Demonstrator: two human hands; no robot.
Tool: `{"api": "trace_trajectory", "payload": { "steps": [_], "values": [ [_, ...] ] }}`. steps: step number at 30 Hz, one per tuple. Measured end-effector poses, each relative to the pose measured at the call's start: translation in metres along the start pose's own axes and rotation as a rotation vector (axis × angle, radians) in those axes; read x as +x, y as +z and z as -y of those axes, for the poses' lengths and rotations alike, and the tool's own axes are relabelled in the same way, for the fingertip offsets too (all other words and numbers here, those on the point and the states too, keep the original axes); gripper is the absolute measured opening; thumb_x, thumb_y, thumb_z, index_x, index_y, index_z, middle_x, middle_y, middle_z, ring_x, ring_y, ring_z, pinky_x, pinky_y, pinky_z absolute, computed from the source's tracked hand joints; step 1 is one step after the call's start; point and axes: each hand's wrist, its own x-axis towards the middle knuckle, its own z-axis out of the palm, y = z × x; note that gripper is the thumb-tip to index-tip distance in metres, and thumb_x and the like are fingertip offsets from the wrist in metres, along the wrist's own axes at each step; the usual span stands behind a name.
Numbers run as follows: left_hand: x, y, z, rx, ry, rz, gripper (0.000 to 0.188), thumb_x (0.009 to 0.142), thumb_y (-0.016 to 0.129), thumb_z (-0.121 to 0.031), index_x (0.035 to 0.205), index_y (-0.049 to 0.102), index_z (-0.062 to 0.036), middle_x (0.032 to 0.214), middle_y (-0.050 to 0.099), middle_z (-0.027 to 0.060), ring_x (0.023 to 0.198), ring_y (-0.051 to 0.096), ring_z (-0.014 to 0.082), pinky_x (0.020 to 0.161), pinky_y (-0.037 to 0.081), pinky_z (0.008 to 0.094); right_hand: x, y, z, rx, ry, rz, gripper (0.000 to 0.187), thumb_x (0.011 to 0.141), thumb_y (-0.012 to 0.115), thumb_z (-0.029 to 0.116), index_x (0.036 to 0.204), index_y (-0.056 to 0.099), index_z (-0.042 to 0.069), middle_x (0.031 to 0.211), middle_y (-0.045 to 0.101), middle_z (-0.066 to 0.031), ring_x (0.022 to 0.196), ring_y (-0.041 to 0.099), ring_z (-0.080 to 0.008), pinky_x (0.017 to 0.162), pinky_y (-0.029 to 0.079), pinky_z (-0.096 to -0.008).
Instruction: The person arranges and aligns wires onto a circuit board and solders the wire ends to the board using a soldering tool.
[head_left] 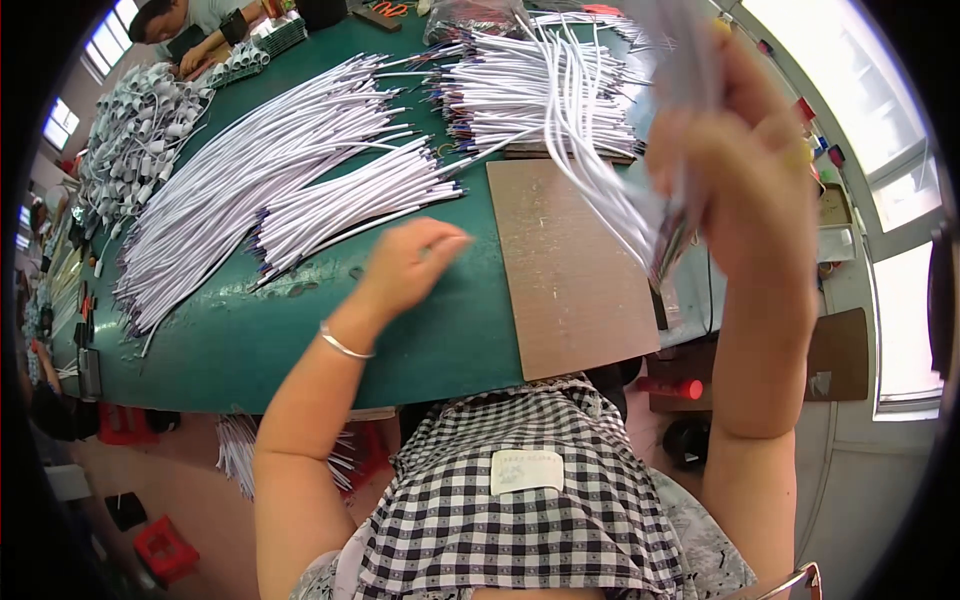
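My right hand (750, 160) is raised over the right side of the table, smeared by motion. It is closed around a bundle of white cables (597, 190), which arcs down beside it with the dark wire ends hanging low. A blurred grey shape shows above the fingers, too smeared to name. My left hand (408, 265), wearing a silver bangle on its wrist, hovers over the green table (440, 340) with fingers curled in and nothing visible in them. Nearest to it lies a short pile of cut white cables (350, 205). A brown board (570, 270) lies flat between my hands.
A long pile of white cables (240, 170) spreads to the left, beside a heap of white lamp-holder-like parts (140, 135). Another cable stack (530, 95) lies beyond the board. Orange-handled scissors (392, 9) are at the far edge. A co-worker (190, 35) sits far left.
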Motion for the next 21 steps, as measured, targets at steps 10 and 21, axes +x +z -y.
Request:
{"api": "trace_trajectory", "payload": {
  "steps": [10,21],
  "values": [
    [0.099,0.111,-0.019,-1.622,-0.415,-0.144,0.066,0.097,0.034,-0.056,0.124,0.053,0.0017,0.115,0.062,0.0166,0.102,0.062,0.0292,0.09,0.051,0.0451,-0.112,-0.038,-0.136,0.942,0.394,-0.624,0.03,0.089,0.054,0.01,0.116,0.044,0.002,0.089,0.058,-0.0099,0.08,0.059,-0.0243,0.079,0.05,-0.0406],
    [0.068,0.08,-0.007,-0.807,-0.574,-0.132,0.03,0.089,0.06,-0.005,0.116,0.048,-0.0016,0.096,0.06,0.0093,0.076,0.064,0.0185,0.065,0.056,0.0318,-0.139,-0.063,-0.19,0.787,1.004,-0.016,0.033,0.096,0.054,0.031,0.109,0.055,0.001,0.101,0.065,-0.0141,0.086,0.066,-0.0235,0.073,0.057,-0.0375]
  ]
}}
